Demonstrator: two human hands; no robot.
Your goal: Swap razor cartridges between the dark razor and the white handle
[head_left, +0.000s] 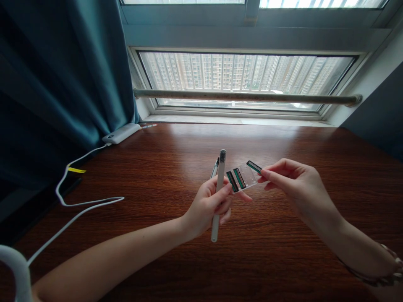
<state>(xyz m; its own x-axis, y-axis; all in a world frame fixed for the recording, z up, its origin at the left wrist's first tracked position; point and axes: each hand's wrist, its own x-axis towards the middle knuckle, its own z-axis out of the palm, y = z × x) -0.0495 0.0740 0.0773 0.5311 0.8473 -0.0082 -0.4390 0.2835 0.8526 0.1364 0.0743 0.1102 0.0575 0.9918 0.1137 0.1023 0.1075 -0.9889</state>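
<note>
Table [151, 167] below; above it, our left hand [206, 203] and right hand [292, 178]. Left clasps toothbrush [221, 180] and, by one edge, clear tray [250, 178]; right pinches a single green-black strip [253, 166] at tray's far side. We judge the crowded left grip could let the tray tilt, spilling its seated strips [239, 178].

Over the bench [170, 268], a toothbrush [220, 167] stands in the left grip [208, 203], a slim handle [214, 169] just left of it. A tray [249, 180] sits between both grips, two cartridges [239, 178] in its left part; a third cartridge [253, 166] is in the right grip [294, 180]. A corded device [122, 134] lies far left, before the window [248, 71].
</note>
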